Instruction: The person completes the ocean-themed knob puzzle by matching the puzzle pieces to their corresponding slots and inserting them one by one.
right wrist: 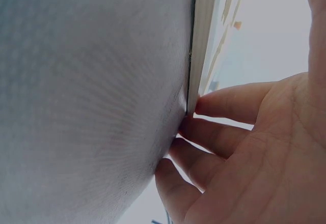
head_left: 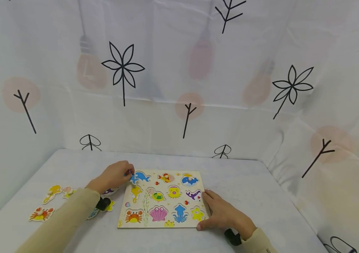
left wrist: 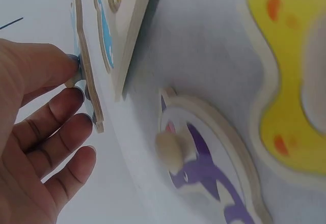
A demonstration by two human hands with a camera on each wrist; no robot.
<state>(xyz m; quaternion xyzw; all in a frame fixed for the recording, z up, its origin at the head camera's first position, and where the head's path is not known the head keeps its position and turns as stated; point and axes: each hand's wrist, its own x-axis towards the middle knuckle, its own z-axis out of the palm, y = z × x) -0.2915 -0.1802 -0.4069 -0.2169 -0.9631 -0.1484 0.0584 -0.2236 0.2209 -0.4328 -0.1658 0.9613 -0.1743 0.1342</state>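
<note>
My left hand (head_left: pixel 115 174) pinches the knob of a wooden puzzle piece (left wrist: pixel 87 63) between thumb and finger. The piece is seen nearly edge-on in the left wrist view, with a little blue on its face. It is above the table, beside the puzzle board's (head_left: pixel 123 196) far left corner, near the printed blue dolphin (head_left: pixel 142 176). My right hand (head_left: pixel 222 212) is at the board's right edge. Its fingertips touch that edge, and the thumb lies at the near right corner. A blue whale piece (head_left: pixel 185 181) lies at the board's top right.
Left of the board lie several loose knobbed pieces: a yellow seahorse (head_left: pixel 52 194), a red crab (head_left: pixel 37 215), a purple orca-like piece (left wrist: pixel 211 170) and a yellow piece (left wrist: pixel 270 107). My left forearm covers part of this group. A printed white cloth (head_left: pixel 154 126) hangs behind the table.
</note>
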